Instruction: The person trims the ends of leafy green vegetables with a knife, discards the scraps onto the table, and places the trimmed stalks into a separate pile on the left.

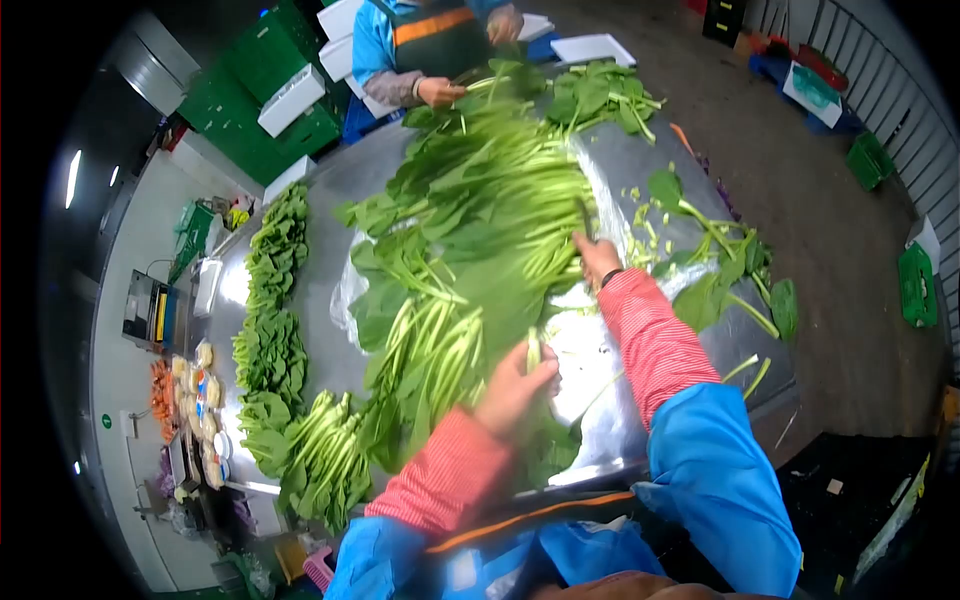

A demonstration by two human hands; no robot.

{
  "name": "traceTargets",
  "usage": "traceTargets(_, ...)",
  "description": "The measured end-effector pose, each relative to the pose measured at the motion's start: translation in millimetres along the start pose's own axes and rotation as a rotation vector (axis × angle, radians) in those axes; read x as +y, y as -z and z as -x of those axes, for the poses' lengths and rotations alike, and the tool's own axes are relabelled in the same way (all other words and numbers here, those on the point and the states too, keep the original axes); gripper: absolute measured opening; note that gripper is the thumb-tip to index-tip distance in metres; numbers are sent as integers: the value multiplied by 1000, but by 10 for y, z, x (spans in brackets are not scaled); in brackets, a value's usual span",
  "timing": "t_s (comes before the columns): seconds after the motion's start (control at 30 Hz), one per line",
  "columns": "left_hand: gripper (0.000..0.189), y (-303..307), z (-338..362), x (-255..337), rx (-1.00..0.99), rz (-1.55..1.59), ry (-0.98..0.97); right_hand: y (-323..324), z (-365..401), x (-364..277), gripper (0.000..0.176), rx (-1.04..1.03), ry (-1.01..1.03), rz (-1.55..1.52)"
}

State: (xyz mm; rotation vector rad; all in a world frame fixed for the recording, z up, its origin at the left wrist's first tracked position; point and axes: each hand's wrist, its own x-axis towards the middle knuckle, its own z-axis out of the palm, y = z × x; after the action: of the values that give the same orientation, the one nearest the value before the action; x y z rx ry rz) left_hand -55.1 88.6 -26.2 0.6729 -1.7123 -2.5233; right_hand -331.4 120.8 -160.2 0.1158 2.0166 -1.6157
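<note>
A big heap of leafy greens [500, 180] with pale green stems lies in the middle of the metal table, partly smeared by motion. My left hand [512, 388] is closed around a leafy green's stem [534, 347], whose pale end sticks up past the thumb. At the right edge of the heap, my right hand [598, 260] is closed on a thin dark tool [585, 214] that looks like a small knife; it is too blurred to be sure. Close to my left hand lies a looser pile of stems [430, 350].
Bundled greens [270, 330] line the metal table's [325, 230] left side. Loose leaves [735, 250] and cut scraps [645, 235] lie at right, beside plastic film [600, 190]. Across the table, a co-worker's hand [440, 92] touches greens. Green crates [250, 80] stand behind.
</note>
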Motion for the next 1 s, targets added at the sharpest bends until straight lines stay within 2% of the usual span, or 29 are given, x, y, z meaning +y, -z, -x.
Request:
traceTargets(0.03, 24, 22, 18, 23, 25, 18, 4, -58, -153, 125, 35, 34, 128, 125)
traceTargets(0.1, 22, 110, 10, 74, 74, -51, 9, -150, -332, 346, 23, 108, 323, -43)
traceTargets(0.17, 20, 133, 23, 160, 132, -71, 12, -33, 106, 17, 18, 103, 289, -188)
traceTargets(0.2, 18, 125, 22, 199, 128, -11, 16, 20, 27, 98, 18, 106, 391, -226)
traceTargets(0.23, 18, 115, 4, 236, 123, -55, -12, 164, 324, -110, 25, 88, 341, -260)
traceTargets(0.27, 17, 101, -25, 277, 118, -98, -39, 285, 493, -216, 25, 95, 377, -292)
traceTargets(0.33, 20, 4, -72, 395, 120, -183, -71, 563, 827, -449, 25, 100, 537, -321)
traceTargets(0.37, 23, -94, -97, 458, 110, -259, -151, 721, 1058, -608, 25, 98, 659, -316)
traceTargets(0.43, 28, -320, -182, 544, 79, -410, -305, 1091, 1684, -952, 23, 148, 788, -111)
traceTargets(0.53, 35, -490, -387, 516, 34, -786, -885, 1234, 2022, -947, 27, 72, 788, 98)
traceTargets(0.57, 44, -579, -383, 521, -14, -768, -798, 1255, 2074, -892, 27, 31, 752, 160)
traceTargets(0.63, 47, -636, -431, 322, -8, -858, -651, 1251, 2110, -726, 25, -29, 719, 187)
traceTargets(0.67, 49, -646, -463, 207, -47, -690, -495, 1231, 2119, -626, 24, -40, 713, 148)
traceTargets(0.73, 43, -621, -498, 45, -18, -611, -342, 1263, 2106, -448, 20, -30, 670, 128)
traceTargets(0.83, 35, -491, -498, -74, -109, -385, -165, 1390, 2233, -349, 17, 100, 843, 440)
traceTargets(0.87, 33, -481, -475, -97, -132, -310, -131, 1418, 2237, -299, 14, 137, 957, 555)
traceTargets(0.97, 28, -496, -374, -59, -190, -164, -29, 1514, 2281, -248, 12, 134, 1030, 849)
traceTargets(1.0, 25, -498, -358, -62, -190, -127, -12, 1545, 2218, -156, 11, 104, 993, 852)
